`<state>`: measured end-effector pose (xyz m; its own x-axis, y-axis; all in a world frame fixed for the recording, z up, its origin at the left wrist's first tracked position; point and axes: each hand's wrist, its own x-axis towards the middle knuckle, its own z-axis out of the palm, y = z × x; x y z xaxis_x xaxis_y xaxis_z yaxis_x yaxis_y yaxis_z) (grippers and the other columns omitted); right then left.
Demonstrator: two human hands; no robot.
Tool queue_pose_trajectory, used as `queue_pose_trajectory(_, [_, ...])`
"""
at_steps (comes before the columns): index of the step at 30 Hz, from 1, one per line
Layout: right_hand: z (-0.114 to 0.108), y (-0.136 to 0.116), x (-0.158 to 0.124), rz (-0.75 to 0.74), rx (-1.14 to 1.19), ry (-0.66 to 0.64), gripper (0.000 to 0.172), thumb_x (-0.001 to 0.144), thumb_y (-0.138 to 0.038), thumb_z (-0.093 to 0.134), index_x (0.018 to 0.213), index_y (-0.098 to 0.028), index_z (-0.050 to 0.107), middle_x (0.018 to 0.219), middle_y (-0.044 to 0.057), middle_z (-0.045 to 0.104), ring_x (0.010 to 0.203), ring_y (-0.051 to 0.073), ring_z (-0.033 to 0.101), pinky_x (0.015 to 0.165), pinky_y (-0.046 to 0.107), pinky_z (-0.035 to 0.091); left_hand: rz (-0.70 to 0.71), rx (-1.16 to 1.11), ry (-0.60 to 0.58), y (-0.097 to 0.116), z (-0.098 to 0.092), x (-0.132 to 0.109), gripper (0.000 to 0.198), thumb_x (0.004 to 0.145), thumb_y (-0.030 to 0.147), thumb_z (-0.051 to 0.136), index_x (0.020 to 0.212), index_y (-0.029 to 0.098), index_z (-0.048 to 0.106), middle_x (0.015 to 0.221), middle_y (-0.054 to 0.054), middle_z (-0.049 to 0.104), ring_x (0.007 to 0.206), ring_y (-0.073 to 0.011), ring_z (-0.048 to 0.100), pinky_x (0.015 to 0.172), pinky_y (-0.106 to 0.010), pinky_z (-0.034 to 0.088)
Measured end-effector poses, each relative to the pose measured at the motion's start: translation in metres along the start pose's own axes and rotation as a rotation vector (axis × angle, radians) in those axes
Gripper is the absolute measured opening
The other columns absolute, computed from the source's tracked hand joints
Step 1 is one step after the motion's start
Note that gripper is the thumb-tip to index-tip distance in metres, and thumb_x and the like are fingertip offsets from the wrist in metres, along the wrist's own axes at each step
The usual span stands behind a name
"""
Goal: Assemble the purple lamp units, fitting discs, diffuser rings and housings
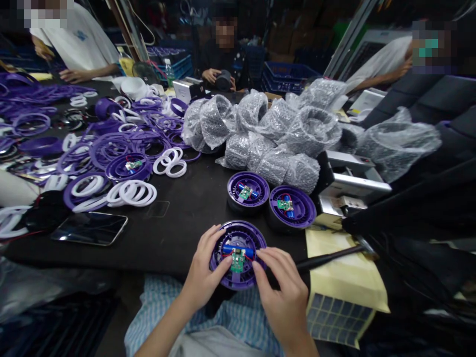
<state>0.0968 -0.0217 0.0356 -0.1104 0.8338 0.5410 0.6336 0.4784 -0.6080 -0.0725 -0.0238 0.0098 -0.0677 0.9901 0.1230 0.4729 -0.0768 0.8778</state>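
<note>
A round purple housing (227, 281) rests at the table's front edge, its open side facing up. Inside it lie a blue cylindrical battery (243, 250), a green circuit board (237, 264) and thin red wires. My left hand (208, 267) grips the housing's left side, fingers on the rim and thumb reaching in by the board. At the right rim, my right hand (280, 280) has its thumb and fingers bent close together near the red wire; what they pinch, if anything, is too small to make out. Two similar purple housings (248, 192) (292, 207) sit just beyond.
Bubble-wrapped pieces (260, 129) are heaped behind. Purple rings (111, 148) and white rings (138, 193) cover the left, near a phone (90, 228). On the right are a hammer (334, 256), a yellow sheet (345, 272) and a metal fixture (353, 181). Several people sit around the table.
</note>
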Motion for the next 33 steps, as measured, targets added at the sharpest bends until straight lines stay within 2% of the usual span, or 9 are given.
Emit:
queue_pose_trajectory(7, [0.017, 0.0, -0.002, -0.085, 0.009, -0.024, 0.009, 0.078, -0.007, 0.058, 0.077, -0.015, 0.06, 0.07, 0.002, 0.061, 0.069, 0.015, 0.054, 0.068, 0.033, 0.047, -0.003, -0.065, 0.108, -0.006, 0.013, -0.008, 0.043, 0.085, 0.031, 0.05, 0.126, 0.02, 0.044, 0.132, -0.008, 0.046, 0.125, -0.0209, 0.04, 0.106, -0.039, 0.032])
queue_pose_trajectory(14, [0.024, 0.017, 0.012, -0.053, 0.085, 0.068, 0.011, 0.075, -0.007, 0.061, 0.075, -0.018, 0.065, 0.088, 0.007, 0.059, 0.086, 0.019, 0.056, 0.073, 0.035, 0.05, -0.046, -0.025, 0.22, -0.003, 0.024, -0.011, 0.044, 0.085, 0.031, 0.049, 0.127, 0.023, 0.04, 0.133, -0.008, 0.042, 0.125, -0.0216, 0.039, 0.106, -0.04, 0.033])
queue_pose_trajectory(17, [0.016, 0.021, 0.014, -0.019, 0.088, 0.09, 0.017, 0.077, -0.009, 0.059, 0.088, -0.019, 0.066, 0.091, 0.007, 0.06, 0.088, 0.02, 0.057, 0.075, 0.037, 0.05, -0.103, -0.052, 0.223, -0.004, 0.024, -0.011, 0.057, 0.082, 0.034, 0.053, 0.133, 0.024, 0.029, 0.137, -0.009, 0.037, 0.127, -0.0237, 0.036, 0.106, -0.045, 0.031])
queue_pose_trajectory(22, [-0.05, 0.037, 0.043, 0.033, 0.075, 0.888, 0.047, 0.073, -0.013, 0.064, 0.117, -0.028, 0.056, 0.104, 0.006, 0.059, 0.099, 0.024, 0.056, 0.089, 0.045, 0.044, -0.202, -0.113, 0.163, -0.01, 0.021, -0.012, 0.068, 0.077, 0.042, 0.057, 0.134, 0.022, 0.026, 0.135, -0.011, 0.04, 0.122, -0.0273, 0.043, 0.103, -0.048, 0.034])
queue_pose_trajectory(24, [-0.088, 0.044, 0.068, -0.03, 0.076, 0.987, 0.056, 0.067, -0.015, 0.069, 0.118, -0.032, 0.054, 0.116, 0.003, 0.055, 0.112, 0.026, 0.049, 0.099, 0.045, 0.038, -0.2, -0.113, 0.174, -0.013, 0.021, -0.011, 0.064, 0.077, 0.043, 0.057, 0.132, 0.021, 0.032, 0.133, -0.011, 0.042, 0.119, -0.028, 0.046, 0.101, -0.046, 0.037])
queue_pose_trajectory(26, [-0.123, 0.048, 0.095, -0.013, 0.203, 0.81, 0.049, 0.065, -0.02, 0.072, 0.11, -0.036, 0.06, 0.121, 0.0, 0.053, 0.118, 0.025, 0.047, 0.102, 0.044, 0.037, -0.177, -0.117, 0.188, -0.016, 0.022, -0.008, 0.062, 0.076, 0.044, 0.057, 0.129, 0.02, 0.035, 0.13, -0.011, 0.044, 0.117, -0.0282, 0.047, 0.1, -0.045, 0.039])
queue_pose_trajectory(28, [-0.146, 0.051, 0.117, 0.091, 0.362, 0.504, 0.039, 0.064, -0.027, 0.073, 0.1, -0.033, 0.062, 0.114, 0.001, 0.059, 0.111, 0.025, 0.053, 0.098, 0.045, 0.04, -0.158, -0.127, 0.198, -0.017, 0.023, -0.005, 0.061, 0.076, 0.044, 0.056, 0.129, 0.02, 0.036, 0.129, -0.01, 0.045, 0.116, -0.028, 0.048, 0.1, -0.045, 0.039])
queue_pose_trajectory(30, [-0.156, 0.055, 0.13, 0.154, 0.438, 0.285, 0.038, 0.062, -0.028, 0.074, 0.097, -0.03, 0.059, 0.102, 0.002, 0.064, 0.096, 0.024, 0.062, 0.089, 0.044, 0.047, -0.152, -0.139, 0.211, -0.019, 0.025, -0.003, 0.06, 0.077, 0.044, 0.056, 0.128, 0.02, 0.037, 0.127, -0.01, 0.046, 0.115, -0.0279, 0.049, 0.1, -0.045, 0.039])
queue_pose_trajectory(33, [-0.151, 0.066, 0.138, 0.133, 0.34, 0.191, 0.044, 0.055, -0.022, 0.079, 0.094, -0.025, 0.057, 0.079, -0.003, 0.065, 0.07, 0.015, 0.062, 0.065, 0.029, 0.053, -0.149, -0.145, 0.226, -0.021, 0.026, -0.002, 0.059, 0.076, 0.046, 0.055, 0.127, 0.021, 0.039, 0.125, -0.009, 0.048, 0.112, -0.0286, 0.05, 0.098, -0.047, 0.04])
